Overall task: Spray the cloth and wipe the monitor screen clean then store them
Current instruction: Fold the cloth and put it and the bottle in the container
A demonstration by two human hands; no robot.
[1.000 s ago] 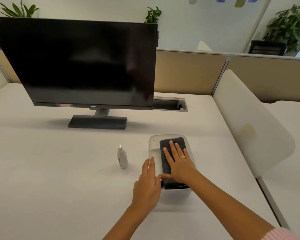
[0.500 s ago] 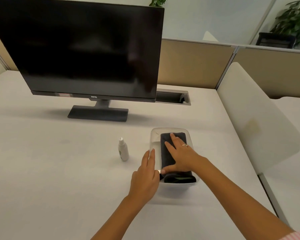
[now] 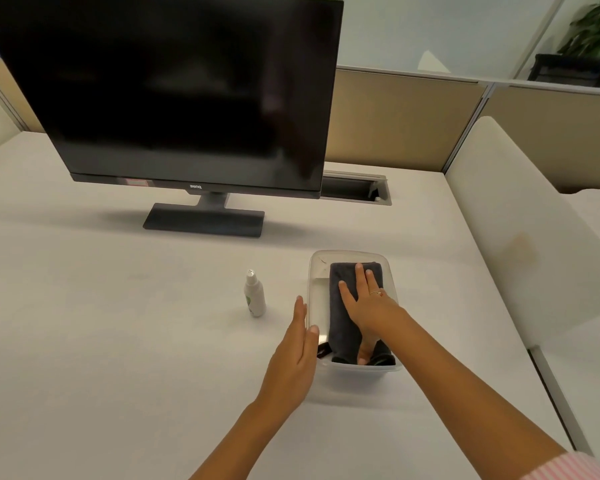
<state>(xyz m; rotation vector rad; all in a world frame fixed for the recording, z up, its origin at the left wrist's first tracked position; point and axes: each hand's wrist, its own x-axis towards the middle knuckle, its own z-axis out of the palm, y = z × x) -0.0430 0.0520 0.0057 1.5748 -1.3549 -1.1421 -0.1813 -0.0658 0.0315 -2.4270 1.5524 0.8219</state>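
Note:
A dark grey folded cloth (image 3: 340, 327) lies inside a clear plastic box (image 3: 313, 292) on the white desk. My right hand (image 3: 366, 301) rests flat on the cloth, fingers spread, with its thumb tucked down at the cloth's near end. My left hand (image 3: 297, 355) is held edge-on against the box's left wall, fingers straight and together. A small white spray bottle (image 3: 254, 295) stands upright left of the box. The black monitor (image 3: 174, 91) stands at the back left, screen dark.
The monitor's flat base (image 3: 204, 221) sits behind the bottle. A cable slot (image 3: 355, 187) is recessed in the desk behind the box. A white divider panel (image 3: 520, 230) bounds the desk on the right, tan partitions (image 3: 395, 123) at the back.
The view has shifted closer and downward. My left hand has slid from the box's near corner to lie along its left wall. My right hand stays pressed on the cloth.

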